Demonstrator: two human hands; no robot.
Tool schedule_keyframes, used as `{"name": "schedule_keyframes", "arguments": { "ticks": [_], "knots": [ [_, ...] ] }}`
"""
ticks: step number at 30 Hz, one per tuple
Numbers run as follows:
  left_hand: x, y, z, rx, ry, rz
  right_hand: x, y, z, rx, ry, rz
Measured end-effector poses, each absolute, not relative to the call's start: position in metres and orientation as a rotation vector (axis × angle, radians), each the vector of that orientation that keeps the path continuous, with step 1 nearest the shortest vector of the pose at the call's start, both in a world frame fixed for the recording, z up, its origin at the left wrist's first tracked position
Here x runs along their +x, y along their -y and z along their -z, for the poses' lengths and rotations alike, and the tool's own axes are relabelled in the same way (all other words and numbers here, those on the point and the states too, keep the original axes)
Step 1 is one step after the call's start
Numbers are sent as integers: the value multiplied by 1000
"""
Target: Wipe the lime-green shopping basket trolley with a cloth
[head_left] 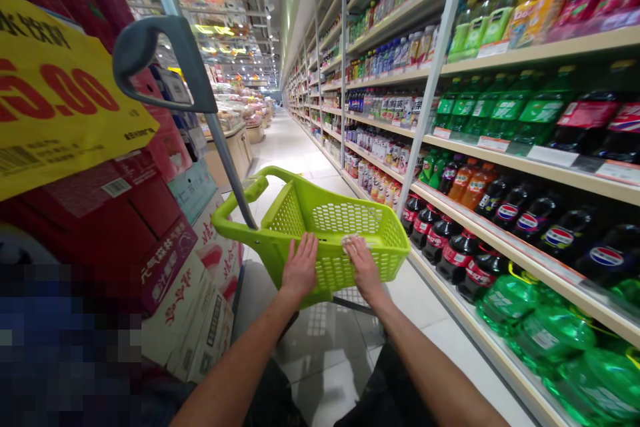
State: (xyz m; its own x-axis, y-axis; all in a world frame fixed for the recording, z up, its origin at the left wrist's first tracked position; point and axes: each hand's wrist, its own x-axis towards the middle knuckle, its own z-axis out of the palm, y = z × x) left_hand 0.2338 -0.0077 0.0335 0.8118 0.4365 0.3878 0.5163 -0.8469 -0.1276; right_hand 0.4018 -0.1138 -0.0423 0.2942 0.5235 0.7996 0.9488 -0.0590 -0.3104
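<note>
A lime-green plastic shopping basket (270, 233) with perforated walls is in front of me; no goods show inside it. My left hand (301, 263) lies on its near rim, fingers stretched out and holding nothing. Farther right along the same rim, my right hand (364, 270) presses a crumpled white wipe (349, 240) against the basket, fingers bent over it. The wipe's exact material is too small to tell. A grey pole (227, 160) with a dark grey loop handle (193, 63) rises from the basket's left end.
Shelves of drinks run along the right, with green soda bottles (547, 107) and large cola bottles (457, 250) low down. Stacked cartons (187, 307) and a yellow price sign (65, 93) stand close on the left. A tiled aisle floor (285, 137) stretches ahead.
</note>
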Motion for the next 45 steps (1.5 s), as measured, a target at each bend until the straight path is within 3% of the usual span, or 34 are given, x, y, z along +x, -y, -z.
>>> {"name": "schedule_keyframes", "arguments": {
  "ticks": [6, 11, 18, 25, 33, 38, 41, 45],
  "knots": [
    [228, 4, -32, -2720, 817, 498, 422, 131, 44, -1838, 1079, 642],
    [228, 5, -37, -2744, 767, 473, 371, 85, 31, -1704, 1334, 545],
    [197, -18, -57, -2616, 1021, 628, 419, 114, 36, -1794, 1188, 541],
    [207, -14, -55, -2634, 982, 638, 333, 42, 0, -1645, 1381, 439],
    [184, -30, -55, -2530, 1024, 846, 385, 78, -1, -1799, 1164, 421],
    [196, -20, -49, -2547, 1035, 832, 326, 37, -24, -1726, 1329, 392],
    [193, -26, -59, -2589, 960, 830, 314, 26, -29, -1671, 1387, 359],
    [177, -52, -84, -2432, 1205, 965, 356, 46, -18, -1664, 1311, 334]
  ]
}}
